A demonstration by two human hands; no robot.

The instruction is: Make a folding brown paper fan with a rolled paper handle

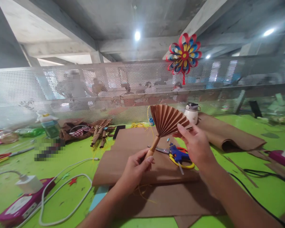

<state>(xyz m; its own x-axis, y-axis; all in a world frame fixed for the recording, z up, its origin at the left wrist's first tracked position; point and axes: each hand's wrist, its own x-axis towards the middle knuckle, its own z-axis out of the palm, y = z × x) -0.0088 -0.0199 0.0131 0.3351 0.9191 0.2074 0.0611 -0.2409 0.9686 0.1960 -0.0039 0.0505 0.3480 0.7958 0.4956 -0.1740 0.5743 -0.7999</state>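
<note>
A pleated brown paper fan (169,119) is spread out above the table, tilted, its handle running down to the left. My left hand (140,164) is closed around that handle. The right edge of the pleats is pinched between thumb and fingers of my right hand (196,142). Below the fan, a blue glue gun (178,153) lies over scissors (188,164) with red and yellow handles. Both rest on folded brown paper (123,167). A thin yellow string (148,115) shows beside the fan's left edge.
A white cup (191,113) and a roll of brown paper (230,133) stand at the back right. At left are a purple power strip (26,202), a white cable (64,221) and brown paper bundles (99,134). A perforated metal screen (123,104) borders the green table (80,164).
</note>
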